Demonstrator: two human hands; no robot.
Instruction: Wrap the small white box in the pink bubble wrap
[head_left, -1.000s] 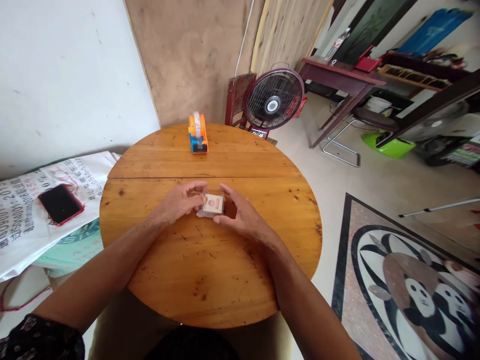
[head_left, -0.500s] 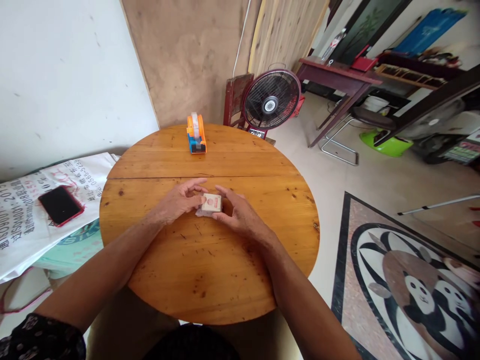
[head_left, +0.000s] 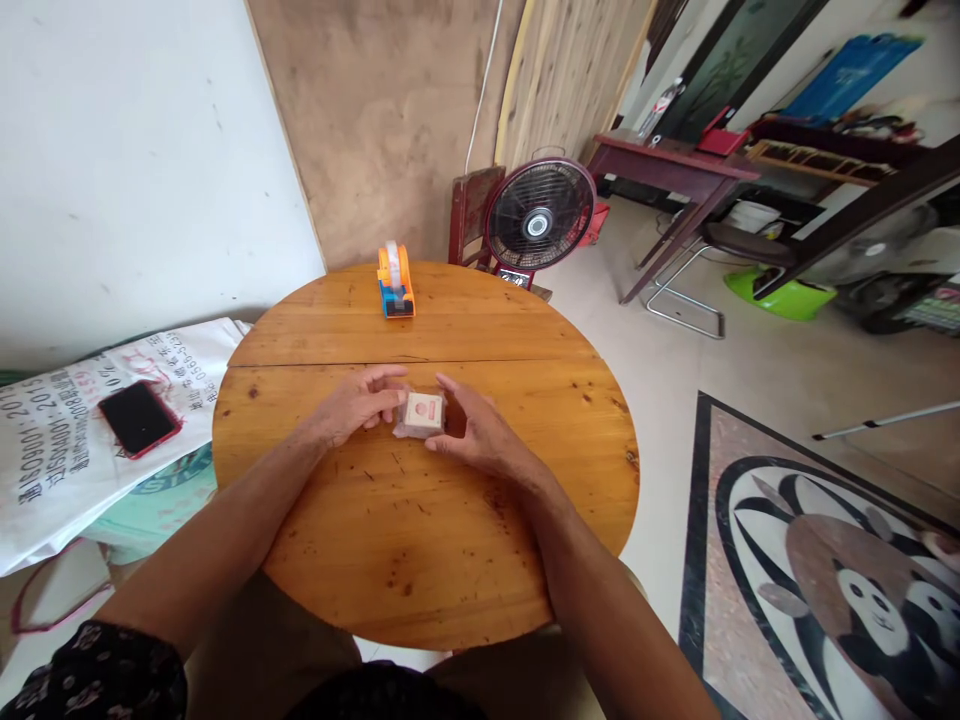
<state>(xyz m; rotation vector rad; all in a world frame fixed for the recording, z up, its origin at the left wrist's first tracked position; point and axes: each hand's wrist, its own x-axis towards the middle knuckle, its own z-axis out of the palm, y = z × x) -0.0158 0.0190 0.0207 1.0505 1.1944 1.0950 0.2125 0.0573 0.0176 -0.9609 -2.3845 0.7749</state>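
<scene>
A small pale box [head_left: 424, 410] with red print lies on the round wooden table, with clear plastic film around it that sticks out at its left. My left hand [head_left: 365, 402] is at the box's left side, fingers stretched and apart; its thumb reaches the film, though I cannot tell if it presses on it. On the other side, my right hand [head_left: 480, 428] curves around the box's right edge, thumb and fingers spread wide. Neither hand grips the box.
An orange and blue tape dispenser [head_left: 395, 283] stands at the table's [head_left: 420, 540] far side. To the left, a phone [head_left: 140, 418] rests on a white printed sack [head_left: 191, 360]. Behind the table are a fan [head_left: 538, 222] and a wooden chair [head_left: 472, 205].
Both hands have loosened from the box: my left thumb has drawn back off its top, and my right fingers have opened away. The camera view has shifted slightly.
</scene>
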